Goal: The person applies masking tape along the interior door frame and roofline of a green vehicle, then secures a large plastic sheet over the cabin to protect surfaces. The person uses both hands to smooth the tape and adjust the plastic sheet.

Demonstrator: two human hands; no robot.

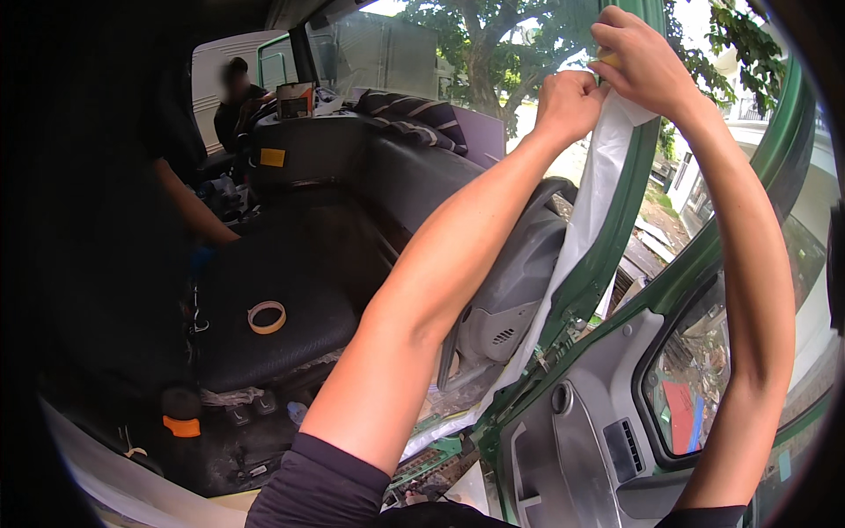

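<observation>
Both my arms reach up to the green door-frame pillar (588, 295) of a truck cab. A long white plastic sheet (588, 211) hangs along it. My left hand (568, 106) grips the sheet's top with fingers curled. Just above and right, my right hand (641, 63) is closed around a small yellow object (609, 58), possibly tape, mostly hidden by the fingers. A roll of masking tape (267, 328) lies on the black seat (246, 361) below.
The open green door (563, 458) with grey trim is at lower right. A steering column (506, 326) sits beside the pillar. Another person's bare arm (195, 204) rests near the seat; a person (231, 119) is beyond the far window. Striped fabric (409, 119) lies on the dashboard.
</observation>
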